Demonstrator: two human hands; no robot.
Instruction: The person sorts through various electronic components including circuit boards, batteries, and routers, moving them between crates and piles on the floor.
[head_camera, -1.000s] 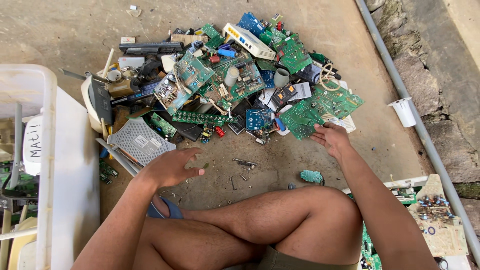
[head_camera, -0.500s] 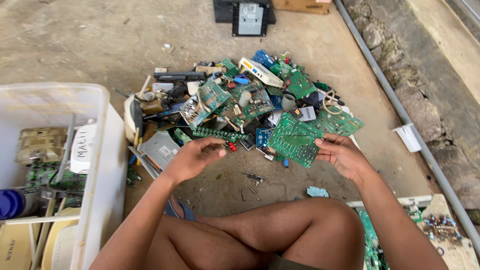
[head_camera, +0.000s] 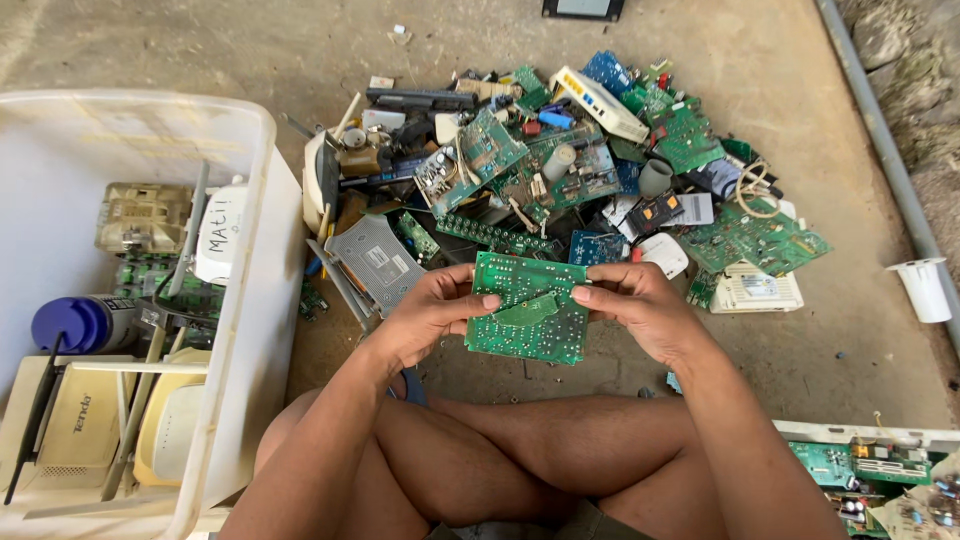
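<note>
Pinching green circuit board (head_camera: 528, 320) in left hand (head_camera: 432, 318) and right hand (head_camera: 640, 312) grips, hovering over bare concrete floor (head_camera: 850, 340) between scrap pile (head_camera: 560, 170) and white bin (head_camera: 255, 290)

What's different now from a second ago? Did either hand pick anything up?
Yes. A second ago both hands were spread low by the pile, holding nothing. Since then the right hand drew a green circuit board out of the pile toward the body, and the left hand came across to grip its other edge; both now hold it above the crossed legs. The pile and the white bin look unchanged.
</note>
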